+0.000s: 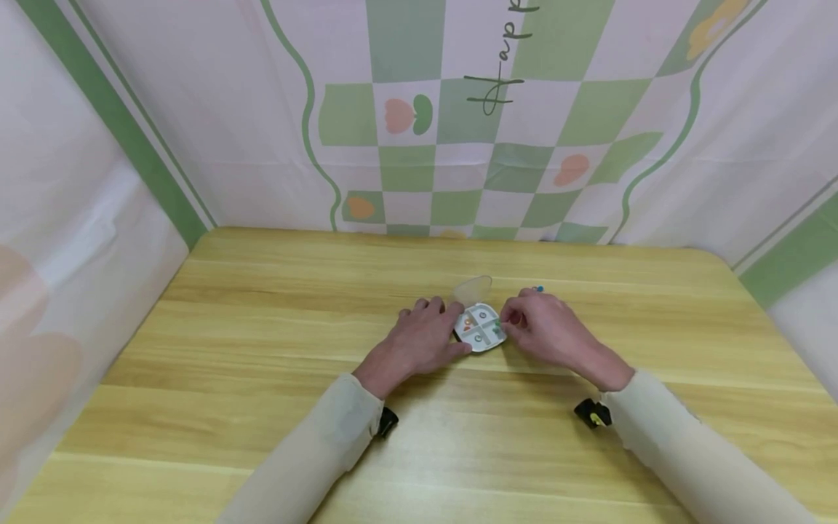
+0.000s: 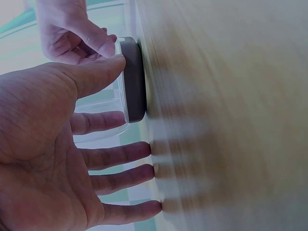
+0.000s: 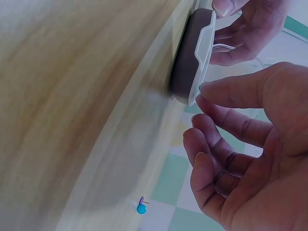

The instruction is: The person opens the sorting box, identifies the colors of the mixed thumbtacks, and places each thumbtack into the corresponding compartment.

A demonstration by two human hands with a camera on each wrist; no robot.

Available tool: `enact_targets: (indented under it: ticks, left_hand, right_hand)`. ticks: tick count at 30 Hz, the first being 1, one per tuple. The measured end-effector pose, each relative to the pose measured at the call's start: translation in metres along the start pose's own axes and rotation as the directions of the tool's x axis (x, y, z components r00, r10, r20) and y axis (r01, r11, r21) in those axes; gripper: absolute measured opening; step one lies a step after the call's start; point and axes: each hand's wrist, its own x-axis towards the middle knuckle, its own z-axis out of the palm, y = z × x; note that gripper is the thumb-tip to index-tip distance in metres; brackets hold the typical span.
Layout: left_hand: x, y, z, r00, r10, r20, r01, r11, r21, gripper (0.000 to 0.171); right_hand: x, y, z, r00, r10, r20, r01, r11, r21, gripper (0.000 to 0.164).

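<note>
A small pill case (image 1: 473, 345) lies on the wooden table, dark below with a white divided tray. Its clear lid (image 1: 473, 291) stands raised at the far side. Orange and red bits (image 1: 468, 324) sit in the left compartment, green ones (image 1: 497, 327) in the right; small greyish pieces lie in the other sections. My left hand (image 1: 422, 338) touches the case's left side with thumb and forefinger, fingers straight and spread, other fingertips on the table. At the right rim my right hand (image 1: 546, 327) pinches a tiny green piece (image 3: 200, 87), mostly hidden, between thumb and forefinger.
Beyond my right hand, a small blue bead-like piece (image 3: 141, 209) with thin purple and orange loops lies on the table (image 1: 294, 306). A checkered cloth (image 1: 406, 167) hangs along the table's back edge, with more cloth at both sides. Each wrist carries a black device.
</note>
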Motion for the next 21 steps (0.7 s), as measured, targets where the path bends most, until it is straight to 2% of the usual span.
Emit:
enact_targets:
  ticks: [21]
  left_hand:
    - [0.0000,0.0001,0.0000,1.000,0.004,-0.007,-0.004,1.000,-0.003,0.064]
  right_hand:
    - [-0.0010,-0.0002,-0.0019,1.000,0.022,0.011,-0.023,1.000,0.021,0.004]
